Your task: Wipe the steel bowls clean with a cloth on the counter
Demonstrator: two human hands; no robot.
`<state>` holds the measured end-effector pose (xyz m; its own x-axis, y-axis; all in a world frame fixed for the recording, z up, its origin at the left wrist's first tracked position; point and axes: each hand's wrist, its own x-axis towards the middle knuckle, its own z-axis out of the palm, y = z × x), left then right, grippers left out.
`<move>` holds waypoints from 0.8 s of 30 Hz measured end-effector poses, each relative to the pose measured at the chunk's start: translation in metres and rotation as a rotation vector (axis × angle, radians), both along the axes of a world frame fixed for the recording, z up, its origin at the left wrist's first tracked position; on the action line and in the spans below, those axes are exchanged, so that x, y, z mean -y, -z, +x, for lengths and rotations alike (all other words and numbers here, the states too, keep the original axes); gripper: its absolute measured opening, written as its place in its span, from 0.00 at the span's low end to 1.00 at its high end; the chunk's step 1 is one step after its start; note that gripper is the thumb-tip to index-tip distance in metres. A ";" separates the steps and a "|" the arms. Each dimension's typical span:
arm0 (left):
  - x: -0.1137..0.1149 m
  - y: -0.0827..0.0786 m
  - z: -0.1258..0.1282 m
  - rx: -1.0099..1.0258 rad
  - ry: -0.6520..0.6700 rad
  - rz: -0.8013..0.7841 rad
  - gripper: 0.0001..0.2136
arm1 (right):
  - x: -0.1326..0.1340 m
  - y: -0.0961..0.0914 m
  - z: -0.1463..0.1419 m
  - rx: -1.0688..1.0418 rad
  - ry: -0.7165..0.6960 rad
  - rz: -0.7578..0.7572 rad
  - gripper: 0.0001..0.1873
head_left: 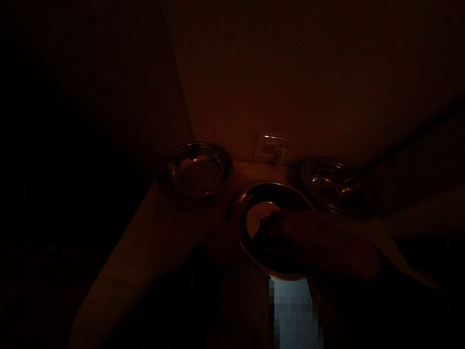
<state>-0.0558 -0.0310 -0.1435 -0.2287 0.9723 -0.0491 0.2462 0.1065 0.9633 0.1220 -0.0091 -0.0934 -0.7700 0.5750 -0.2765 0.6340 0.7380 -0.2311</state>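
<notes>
A shallow round stainless-steel plate (272, 193) holds a dark lump (267, 230), with the right hand (319, 245) spread over it; in this gloom, I cannot tell whether that hand is gripping. The left hand (221, 232) is dim at the plate's left rim, its grip equally unclear. A round steel dish (196, 169) stands behind-left, with beige counter (156, 242) open before it; another round steel dish (337, 186) sits almost against the plate's behind-right rim.

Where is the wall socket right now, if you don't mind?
In the head view, the wall socket sits on the wall above the counter, between the left plate and the right plate.
</notes>
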 end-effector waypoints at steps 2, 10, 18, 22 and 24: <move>-0.001 0.001 -0.001 -0.001 -0.007 0.009 0.18 | -0.004 0.003 -0.004 0.022 0.055 0.079 0.16; -0.001 0.003 -0.001 -0.013 -0.054 -0.008 0.18 | -0.001 -0.001 -0.008 -0.028 -0.048 0.028 0.16; -0.001 0.002 -0.002 0.020 -0.029 0.024 0.18 | -0.007 0.009 -0.016 0.079 0.124 0.241 0.22; -0.001 0.001 -0.001 0.045 -0.015 0.034 0.18 | -0.010 0.019 -0.019 0.130 0.145 0.312 0.22; -0.001 0.001 0.000 0.048 -0.030 0.029 0.17 | -0.009 0.021 -0.020 0.114 0.132 0.319 0.22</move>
<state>-0.0560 -0.0298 -0.1442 -0.2554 0.9663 -0.0325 0.1969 0.0849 0.9767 0.1024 -0.0001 -0.1146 -0.6581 0.7385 -0.1466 0.7370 0.6717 0.0750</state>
